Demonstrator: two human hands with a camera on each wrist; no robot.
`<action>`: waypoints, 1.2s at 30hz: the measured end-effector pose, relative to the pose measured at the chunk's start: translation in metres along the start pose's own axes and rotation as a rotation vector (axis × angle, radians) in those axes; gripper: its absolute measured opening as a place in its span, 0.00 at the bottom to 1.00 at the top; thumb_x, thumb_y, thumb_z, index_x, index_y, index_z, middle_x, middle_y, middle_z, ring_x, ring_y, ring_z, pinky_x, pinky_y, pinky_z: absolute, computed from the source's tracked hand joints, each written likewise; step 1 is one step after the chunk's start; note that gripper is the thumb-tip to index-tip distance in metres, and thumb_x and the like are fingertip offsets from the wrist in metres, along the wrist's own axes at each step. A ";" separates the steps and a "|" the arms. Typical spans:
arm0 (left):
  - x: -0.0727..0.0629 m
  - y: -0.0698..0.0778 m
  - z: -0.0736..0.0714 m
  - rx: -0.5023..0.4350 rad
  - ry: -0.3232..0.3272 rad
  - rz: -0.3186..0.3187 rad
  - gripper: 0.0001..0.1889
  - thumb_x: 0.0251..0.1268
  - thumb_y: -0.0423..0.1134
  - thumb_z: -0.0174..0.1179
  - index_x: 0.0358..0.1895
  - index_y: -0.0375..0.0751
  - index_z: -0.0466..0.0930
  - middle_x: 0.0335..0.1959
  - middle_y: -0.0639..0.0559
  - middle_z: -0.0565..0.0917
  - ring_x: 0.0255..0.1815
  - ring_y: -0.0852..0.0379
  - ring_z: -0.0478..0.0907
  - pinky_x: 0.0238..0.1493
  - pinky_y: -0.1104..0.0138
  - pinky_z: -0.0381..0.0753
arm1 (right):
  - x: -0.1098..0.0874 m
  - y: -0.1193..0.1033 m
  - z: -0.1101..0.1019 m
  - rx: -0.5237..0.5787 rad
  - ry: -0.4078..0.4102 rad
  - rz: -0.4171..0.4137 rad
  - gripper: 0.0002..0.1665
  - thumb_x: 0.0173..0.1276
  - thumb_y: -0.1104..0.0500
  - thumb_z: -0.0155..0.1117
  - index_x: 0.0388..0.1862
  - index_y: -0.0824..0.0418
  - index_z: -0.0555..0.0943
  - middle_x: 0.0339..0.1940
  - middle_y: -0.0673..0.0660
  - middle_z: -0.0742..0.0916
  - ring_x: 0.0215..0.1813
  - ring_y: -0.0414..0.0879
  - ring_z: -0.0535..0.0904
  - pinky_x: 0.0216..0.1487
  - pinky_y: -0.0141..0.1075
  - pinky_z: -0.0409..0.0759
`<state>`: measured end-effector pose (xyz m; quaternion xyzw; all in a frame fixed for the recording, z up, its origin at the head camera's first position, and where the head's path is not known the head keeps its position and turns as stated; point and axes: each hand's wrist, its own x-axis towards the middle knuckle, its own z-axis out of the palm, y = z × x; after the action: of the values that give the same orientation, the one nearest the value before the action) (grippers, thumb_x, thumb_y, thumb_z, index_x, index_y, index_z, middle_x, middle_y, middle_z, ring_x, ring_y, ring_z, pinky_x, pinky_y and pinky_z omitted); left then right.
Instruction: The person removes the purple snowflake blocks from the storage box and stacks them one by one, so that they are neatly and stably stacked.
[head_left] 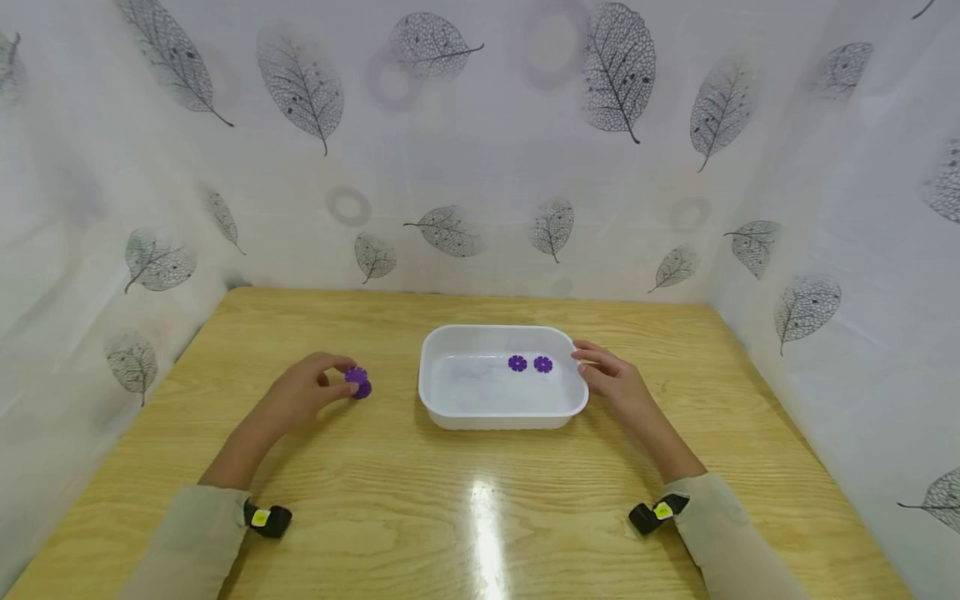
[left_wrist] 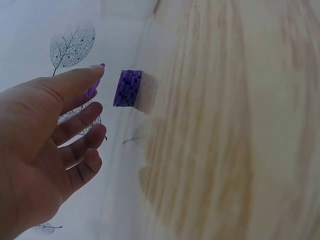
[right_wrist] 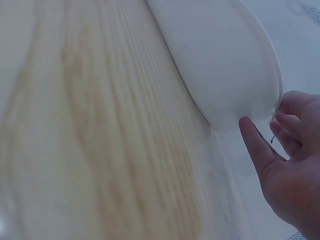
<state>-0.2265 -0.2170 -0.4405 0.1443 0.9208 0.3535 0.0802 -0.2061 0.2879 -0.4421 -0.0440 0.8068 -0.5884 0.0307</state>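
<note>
My left hand (head_left: 303,390) pinches a purple flower-shaped disc (head_left: 356,376) between thumb and forefinger; its other fingers stay loosely bent. Just below that disc, a short stack of similar purple discs (left_wrist: 128,88) stands on the table, apart from the held one in the left wrist view. Right of it is a white rectangular basin (head_left: 480,415) with two purple discs lying flat inside, one disc (head_left: 517,363) beside another disc (head_left: 543,364). At the basin's right end my right hand (head_left: 618,387) touches the rim and outer wall with fairly straight fingers and thumb.
Everything stands on a wooden table (head_left: 360,500) with a glossy light streak near its front. A pale curtain (head_left: 480,167) printed with leaves hangs along the back and both sides. Each wrist wears a black strap with a small device.
</note>
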 end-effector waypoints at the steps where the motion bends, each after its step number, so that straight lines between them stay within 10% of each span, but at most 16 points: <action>1: 0.000 0.000 0.000 -0.003 -0.001 -0.001 0.26 0.70 0.55 0.62 0.65 0.43 0.77 0.62 0.42 0.78 0.48 0.49 0.76 0.38 0.63 0.76 | 0.000 0.000 0.000 0.003 0.000 0.000 0.27 0.77 0.50 0.60 0.66 0.67 0.76 0.79 0.55 0.69 0.75 0.56 0.68 0.56 0.29 0.81; 36: 0.003 -0.006 0.007 0.022 -0.042 -0.010 0.24 0.72 0.47 0.62 0.65 0.39 0.76 0.61 0.38 0.78 0.46 0.50 0.78 0.41 0.61 0.77 | -0.002 -0.003 0.001 0.011 -0.009 0.016 0.28 0.77 0.49 0.60 0.66 0.66 0.76 0.79 0.51 0.69 0.76 0.55 0.67 0.57 0.29 0.81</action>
<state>-0.2291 -0.2162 -0.4500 0.1479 0.9234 0.3398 0.0996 -0.2038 0.2862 -0.4394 -0.0400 0.8038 -0.5923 0.0394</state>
